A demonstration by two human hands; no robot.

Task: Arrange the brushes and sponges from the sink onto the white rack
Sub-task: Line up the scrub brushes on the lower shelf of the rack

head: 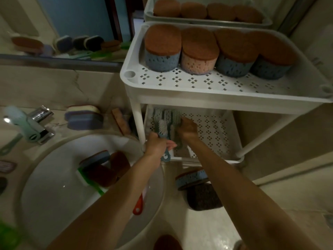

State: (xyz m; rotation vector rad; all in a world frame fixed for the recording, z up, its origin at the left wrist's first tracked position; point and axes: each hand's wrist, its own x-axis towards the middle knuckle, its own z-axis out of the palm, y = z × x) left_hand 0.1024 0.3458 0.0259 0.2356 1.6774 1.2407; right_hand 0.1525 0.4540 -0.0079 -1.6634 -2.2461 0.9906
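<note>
Both hands are down on the white rack's [207, 91] lower shelf, left hand [156, 146] gripping a blue brush [164, 130], right hand [187, 128] steadying the others, so I'd slide it in parallel, bristles up.

1. Both hands reach into the lower shelf [216, 130] of the rack [137, 112]: left hand [155, 146] nearer the sink, right hand [187, 129] just beside it.
2. Brushes [166, 117] lie on that shelf, just beyond the hands.
3. Above the hands, four sponges [199, 51] stand in a row on the upper shelf [198, 82].
4. Left of and below the left hand, the sink [54, 186] holds more sponges [102, 170], apparently with a brush handle [138, 206].
</note>
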